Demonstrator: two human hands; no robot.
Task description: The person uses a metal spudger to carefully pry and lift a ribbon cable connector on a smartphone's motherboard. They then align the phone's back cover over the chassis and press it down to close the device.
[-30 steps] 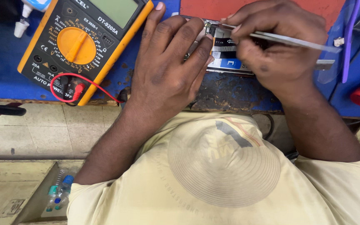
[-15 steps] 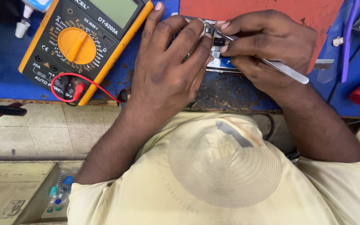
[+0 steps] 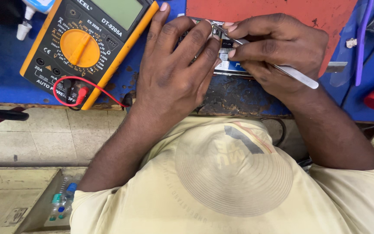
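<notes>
Tweezers point(image 3: 282, 69) sit pinched in my right hand point(image 3: 278, 52), tips down on the small circuit board point(image 3: 230, 65) at the far edge of the table point(image 3: 5, 73). My left hand point(image 3: 174, 73) lies flat with fingers pressing the board's left side. Work looks mid-way to me; how much remains I can't tell. The multimeter point(image 3: 87, 47) rests untouched, far left.

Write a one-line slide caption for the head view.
Left hand steadies a small circuit board on the blue bench while the right hand works it with metal tweezers, beside a yellow multimeter.
</notes>
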